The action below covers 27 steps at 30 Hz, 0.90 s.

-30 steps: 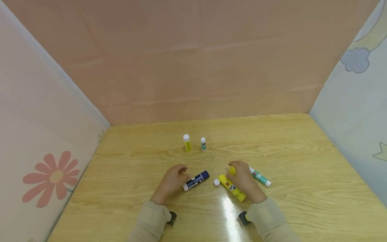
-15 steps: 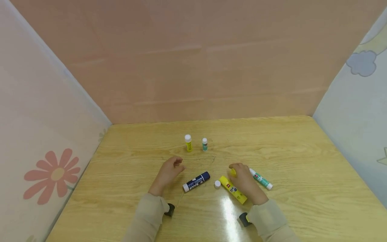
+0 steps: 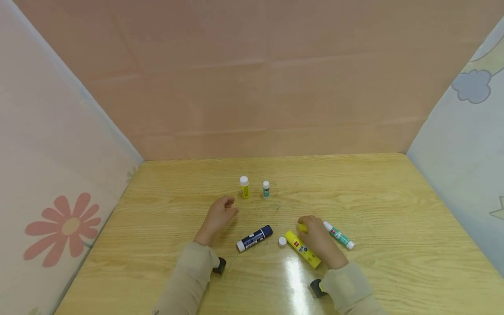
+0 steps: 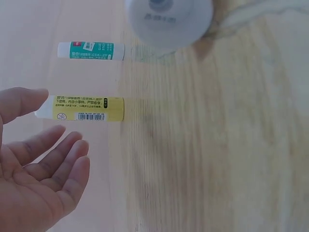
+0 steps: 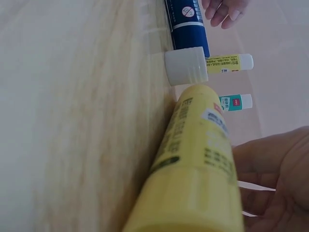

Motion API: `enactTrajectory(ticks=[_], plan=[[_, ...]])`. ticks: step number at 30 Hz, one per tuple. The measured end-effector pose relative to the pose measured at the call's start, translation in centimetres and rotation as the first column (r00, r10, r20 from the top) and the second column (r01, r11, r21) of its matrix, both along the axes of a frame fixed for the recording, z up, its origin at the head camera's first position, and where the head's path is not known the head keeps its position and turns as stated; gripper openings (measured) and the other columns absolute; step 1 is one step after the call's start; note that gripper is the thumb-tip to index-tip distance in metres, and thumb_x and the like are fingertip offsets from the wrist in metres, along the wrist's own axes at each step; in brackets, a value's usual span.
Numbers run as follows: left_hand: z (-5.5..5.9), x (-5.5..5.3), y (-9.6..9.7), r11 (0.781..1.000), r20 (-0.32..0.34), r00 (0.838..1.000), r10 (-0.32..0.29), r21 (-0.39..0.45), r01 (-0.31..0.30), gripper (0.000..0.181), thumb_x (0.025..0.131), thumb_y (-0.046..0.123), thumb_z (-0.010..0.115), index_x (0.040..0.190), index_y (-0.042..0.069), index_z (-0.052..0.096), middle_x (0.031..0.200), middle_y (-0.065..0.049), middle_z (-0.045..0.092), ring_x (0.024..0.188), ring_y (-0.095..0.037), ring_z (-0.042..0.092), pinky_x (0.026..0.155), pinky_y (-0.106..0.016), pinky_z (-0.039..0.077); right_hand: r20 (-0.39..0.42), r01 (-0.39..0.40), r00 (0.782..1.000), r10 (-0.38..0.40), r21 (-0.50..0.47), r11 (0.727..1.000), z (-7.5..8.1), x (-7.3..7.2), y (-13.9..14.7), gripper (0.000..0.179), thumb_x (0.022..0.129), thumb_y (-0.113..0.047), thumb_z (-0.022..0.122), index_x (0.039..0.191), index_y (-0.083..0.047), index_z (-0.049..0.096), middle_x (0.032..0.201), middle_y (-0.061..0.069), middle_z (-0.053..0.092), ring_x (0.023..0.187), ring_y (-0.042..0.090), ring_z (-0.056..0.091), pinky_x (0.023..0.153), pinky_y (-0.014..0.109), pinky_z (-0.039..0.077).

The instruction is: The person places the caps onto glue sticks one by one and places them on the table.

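My left hand (image 3: 220, 215) hovers left of a standing yellow glue stick (image 3: 245, 188) with a white cap, its fingers loosely bent and holding nothing. A small green-and-white glue stick (image 3: 266, 189) stands beside it. Between my hands lies a navy glue stick (image 3: 254, 238); its white end (image 4: 169, 19) looms close in the left wrist view. My right hand (image 3: 318, 236) curls its fingers around a small yellow piece (image 3: 302, 228), perhaps a cap, mostly covered by the hand. Beside that hand lies a large yellow glue stick (image 3: 302, 249), which hides part of the fingers in the right wrist view.
A small white cap (image 3: 282, 242) sits between the navy and large yellow glue sticks. Another green-and-white glue stick (image 3: 339, 235) lies right of my right hand. The wooden table (image 3: 157, 210) is bordered by a brown back panel (image 3: 252, 87) and pale side panels.
My left hand has moved away from the navy glue stick, up and left toward the standing sticks. The right hand stays in place over the yellow piece. The head view has shifted slightly.
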<state>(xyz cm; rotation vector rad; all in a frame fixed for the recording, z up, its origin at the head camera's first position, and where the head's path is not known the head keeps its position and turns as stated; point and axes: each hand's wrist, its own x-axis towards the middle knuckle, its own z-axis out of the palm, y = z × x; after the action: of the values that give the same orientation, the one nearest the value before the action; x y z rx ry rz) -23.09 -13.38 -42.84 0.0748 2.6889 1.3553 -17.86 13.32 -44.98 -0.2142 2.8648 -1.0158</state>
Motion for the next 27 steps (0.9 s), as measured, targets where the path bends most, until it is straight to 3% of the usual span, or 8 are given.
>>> enactTrajectory(ticks=[10, 18, 27], plan=[[-0.3, -1.2, 0.1, 0.999, 0.020, 0.999, 0.032, 0.017, -0.032, 0.039, 0.081, 0.016, 0.059, 0.114, -0.004, 0.049, 0.111, -0.017, 0.051, 0.101, -0.029, 0.047, 0.083, -0.040, 0.041, -0.010, -0.014, 1.000, 0.014, 0.011, 1.000, -0.3, 0.0, 0.2, 0.023, 0.075, 0.004, 0.058, 0.098, 0.004, 0.057, 0.096, 0.015, 0.054, 0.092, 0.030, 0.048, 0.077, 0.042, 0.042], [-0.4, -2.1, 0.0, 1.000, 0.000, 1.000, 0.028, -0.005, -0.028, 0.037, 0.082, 0.014, 0.058, 0.113, -0.004, 0.049, 0.110, -0.017, 0.051, 0.101, -0.029, 0.047, 0.083, -0.041, 0.041, 0.013, -0.016, 1.000, 0.016, -0.009, 1.000, 0.0, 0.2, 0.2, 0.022, 0.077, 0.002, 0.058, 0.098, 0.002, 0.057, 0.093, 0.011, 0.055, 0.090, 0.027, 0.050, 0.076, 0.041, 0.043], [-0.3, -2.4, 0.2, 1.000, 0.015, 1.000, 0.025, 0.013, -0.025, 0.039, 0.082, 0.014, 0.058, 0.115, -0.004, 0.048, 0.112, -0.018, 0.050, 0.102, -0.030, 0.047, 0.083, -0.041, 0.041, 0.002, -0.006, 1.000, 0.006, -0.041, 0.999, 0.1, 0.3, 0.3, 0.025, 0.078, 0.002, 0.057, 0.103, 0.004, 0.055, 0.102, 0.016, 0.054, 0.096, 0.031, 0.049, 0.081, 0.044, 0.041]])
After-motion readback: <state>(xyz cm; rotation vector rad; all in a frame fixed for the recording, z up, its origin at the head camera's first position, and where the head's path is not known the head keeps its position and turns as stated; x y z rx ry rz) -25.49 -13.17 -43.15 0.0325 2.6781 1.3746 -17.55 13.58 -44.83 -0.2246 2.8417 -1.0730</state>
